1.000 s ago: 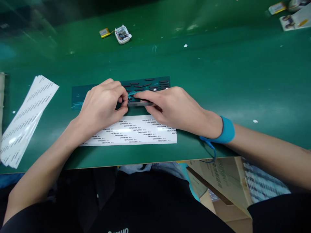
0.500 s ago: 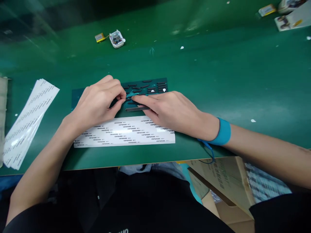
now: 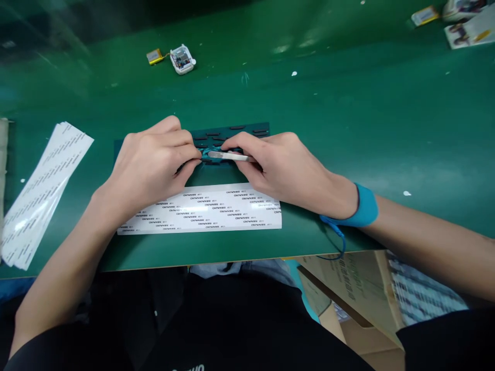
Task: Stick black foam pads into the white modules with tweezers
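Note:
A dark teal sheet [image 3: 232,131] carrying several small black strips lies flat on the green table. My left hand [image 3: 150,165] rests on its middle with the fingers pinched together over the sheet. My right hand [image 3: 282,167] holds metal tweezers [image 3: 228,155], their tips meeting my left fingertips. What the left fingers pinch is too small to name. A white printed liner strip [image 3: 201,211] lies just in front of both hands. A blue wrist strap [image 3: 365,208] with a cord circles my right wrist.
A stack of white printed strips [image 3: 38,190] lies at the left. A small white device with a yellow battery [image 3: 176,55] sits at the back. Boxes [image 3: 464,26] are at the far right corner. Cardboard cartons [image 3: 367,288] stand below the table edge.
My right hand has lifted the tweezers from lying low near the liner up to my left fingertips. My left hand stays pinched in much the same spot.

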Action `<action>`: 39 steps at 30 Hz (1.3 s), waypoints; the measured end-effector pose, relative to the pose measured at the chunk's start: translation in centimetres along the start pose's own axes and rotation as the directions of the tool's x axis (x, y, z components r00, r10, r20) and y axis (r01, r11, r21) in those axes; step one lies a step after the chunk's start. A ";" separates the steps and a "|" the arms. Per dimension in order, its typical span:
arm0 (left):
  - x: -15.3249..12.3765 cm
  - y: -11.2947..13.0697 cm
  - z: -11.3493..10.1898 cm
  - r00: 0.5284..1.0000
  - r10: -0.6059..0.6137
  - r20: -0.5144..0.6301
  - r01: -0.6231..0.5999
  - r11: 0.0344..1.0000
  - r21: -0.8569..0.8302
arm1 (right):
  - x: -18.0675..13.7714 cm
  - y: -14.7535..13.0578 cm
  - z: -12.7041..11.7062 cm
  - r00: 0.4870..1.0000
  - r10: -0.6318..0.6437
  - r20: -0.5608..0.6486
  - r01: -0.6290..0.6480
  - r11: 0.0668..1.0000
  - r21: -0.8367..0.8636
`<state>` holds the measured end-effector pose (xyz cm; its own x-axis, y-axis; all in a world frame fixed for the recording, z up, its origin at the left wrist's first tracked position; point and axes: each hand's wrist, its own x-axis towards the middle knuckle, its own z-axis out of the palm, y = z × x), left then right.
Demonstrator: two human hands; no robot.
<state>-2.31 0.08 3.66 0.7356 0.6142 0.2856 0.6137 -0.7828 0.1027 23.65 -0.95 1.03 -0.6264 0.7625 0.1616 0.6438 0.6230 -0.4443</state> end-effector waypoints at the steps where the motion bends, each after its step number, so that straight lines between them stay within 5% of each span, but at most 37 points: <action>1: 0.0 0.0 0.2 1.000 -0.004 -0.028 0.003 1.000 -0.029 | 0.0 -0.1 0.0 1.000 -0.008 0.014 0.008 1.000 -0.001; 9: 0.8 1.5 2.0 0.992 -0.096 0.076 0.103 0.990 -0.093 | 0.2 -0.8 -0.5 0.992 0.048 0.119 -0.047 0.999 -0.004; 13: 1.0 1.6 2.0 0.998 -0.006 -0.069 -0.001 0.995 -0.101 | 0.2 -0.7 -0.4 0.992 0.037 0.117 -0.038 0.999 0.009; 15: 1.1 1.7 1.6 0.974 -0.109 -0.196 0.053 0.960 -0.275 | 0.1 -0.5 -0.2 0.995 0.027 0.094 -0.028 1.000 0.009; 18: 1.2 1.9 1.2 0.874 -0.437 -0.211 0.222 0.746 -0.628 | 0.0 -0.2 0.0 0.999 -0.017 0.030 0.016 0.999 0.041; 20: 1.3 1.9 1.4 0.836 -0.533 -0.129 0.256 0.588 -0.768 | 0.0 -0.1 0.1 0.998 -0.049 -0.031 0.052 0.996 0.075; 31: 1.6 3.9 1.9 0.783 -0.588 0.203 0.348 0.144 -0.926 | 0.1 -1.6 0.4 0.947 0.032 -0.320 0.087 0.933 0.349; 35: 1.5 3.9 2.0 0.802 -0.578 0.154 0.306 0.175 -0.936 | 0.2 -1.1 0.6 0.937 -0.004 -0.350 0.152 0.905 0.397; 39: 1.0 3.5 1.5 0.847 -0.530 -0.050 0.264 0.500 -0.825 | 0.3 -0.9 0.1 0.972 0.025 -0.232 0.091 0.874 0.478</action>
<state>1.06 -1.88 2.85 0.2836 0.9297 0.2350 0.2641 -0.3113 0.9129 22.80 -1.31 1.42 -0.4911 0.7977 0.3502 0.2954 0.5306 -0.7944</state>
